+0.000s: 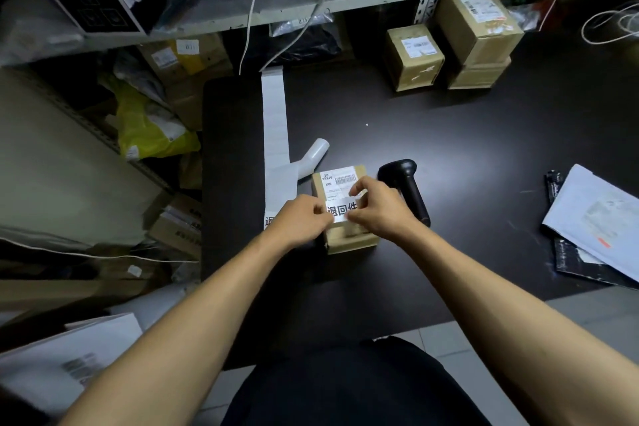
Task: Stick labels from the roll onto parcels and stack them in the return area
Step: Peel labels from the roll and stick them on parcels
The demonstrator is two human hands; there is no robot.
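Note:
A small cardboard parcel (349,239) sits on the black table (466,156), with a printed shipping label on its top. Over the parcel's top lies a white label with large black characters (340,210). My left hand (300,218) pinches the label's left edge, and my right hand (375,209) pinches its right edge. A long strip of white label backing (275,135) runs from the table's far edge down to just left of my left hand, one printed label showing at its near end. Its loose end curls beside the parcel.
A black barcode scanner (409,188) lies right of the parcel, touching my right hand's side. Two labelled cardboard boxes (413,57) (479,28) stand at the back right. White and black mailer bags (594,228) lie at the right edge. Shelves full of parcels rise behind and left.

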